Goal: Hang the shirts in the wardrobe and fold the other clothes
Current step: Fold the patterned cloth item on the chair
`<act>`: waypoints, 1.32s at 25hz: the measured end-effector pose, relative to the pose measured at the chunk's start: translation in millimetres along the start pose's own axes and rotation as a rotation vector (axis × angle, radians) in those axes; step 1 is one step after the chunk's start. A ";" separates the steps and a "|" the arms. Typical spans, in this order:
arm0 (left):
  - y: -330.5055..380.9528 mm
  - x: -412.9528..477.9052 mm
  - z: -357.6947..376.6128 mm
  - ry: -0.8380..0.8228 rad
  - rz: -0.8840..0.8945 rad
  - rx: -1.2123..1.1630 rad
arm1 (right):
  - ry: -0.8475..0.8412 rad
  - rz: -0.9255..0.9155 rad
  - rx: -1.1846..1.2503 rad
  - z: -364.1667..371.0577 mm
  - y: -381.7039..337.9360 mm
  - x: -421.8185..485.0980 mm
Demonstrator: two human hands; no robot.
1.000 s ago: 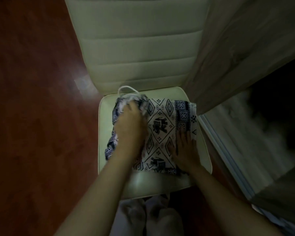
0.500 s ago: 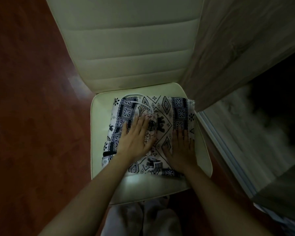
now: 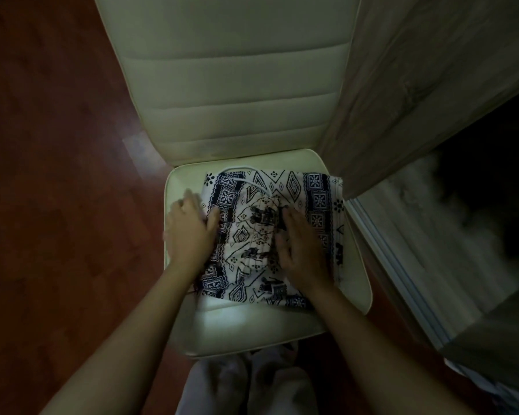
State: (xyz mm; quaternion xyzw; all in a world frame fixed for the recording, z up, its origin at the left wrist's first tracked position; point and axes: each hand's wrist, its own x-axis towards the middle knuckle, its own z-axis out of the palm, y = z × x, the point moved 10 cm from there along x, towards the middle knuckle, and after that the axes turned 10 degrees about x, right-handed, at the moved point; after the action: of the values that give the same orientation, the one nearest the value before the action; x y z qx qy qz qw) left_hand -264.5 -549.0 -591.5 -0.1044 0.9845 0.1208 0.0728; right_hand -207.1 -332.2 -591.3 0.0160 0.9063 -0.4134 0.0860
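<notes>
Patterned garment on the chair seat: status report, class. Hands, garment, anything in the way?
Left hand open, at folded patterned garment's left edge. Right hand open, flat on top. White drawstring loose on the fabric. Nothing in the way on the chair seat.

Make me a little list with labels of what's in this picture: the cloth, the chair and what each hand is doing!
cloth: patterned garment, white with dark blue print, folded flat
string: white cord looped on the top of the cloth
place: on the seat of the cream chair
left hand: left hand at the cloth's left edge, fingers blurred
right hand: right hand flat on the cloth, palm down
floor: reddish wood floor
beside chair: wardrobe door on the right
</notes>
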 end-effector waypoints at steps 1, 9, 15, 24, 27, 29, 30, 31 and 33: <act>-19.5 1.2 10.4 -0.087 -0.130 -0.059 | -0.087 -0.040 0.047 10.8 -12.6 3.2; 2.1 19.2 -21.7 -0.108 0.078 -0.179 | -0.266 0.272 0.521 50.7 -17.7 7.5; 116.6 -52.7 -95.8 0.412 0.724 0.308 | -0.037 0.496 1.307 -12.2 -22.4 40.1; 43.0 -127.6 25.2 0.414 0.722 0.493 | 0.187 0.553 0.696 -29.1 84.9 -2.3; 21.2 -119.2 44.0 0.249 0.679 0.446 | 0.266 0.578 0.584 -30.1 103.8 -21.4; 26.4 -116.6 40.4 0.209 0.692 0.424 | 0.344 0.518 0.491 -38.3 97.4 -24.4; 32.1 -120.3 36.3 0.204 0.712 0.409 | 0.364 0.467 0.433 -43.8 88.5 -23.9; 36.6 -125.2 27.4 0.211 0.720 0.377 | 0.375 0.425 0.391 -47.9 81.5 -23.0; 33.8 -122.6 -4.7 0.252 0.550 0.171 | 0.394 0.389 0.368 -56.8 72.2 -20.3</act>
State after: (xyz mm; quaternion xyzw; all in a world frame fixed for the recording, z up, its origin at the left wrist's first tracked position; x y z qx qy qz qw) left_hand -154.0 -495.0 -558.7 0.1581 0.9837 0.0390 -0.0766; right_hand -187.9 -241.1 -605.2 0.2836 0.7956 -0.5351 -0.0182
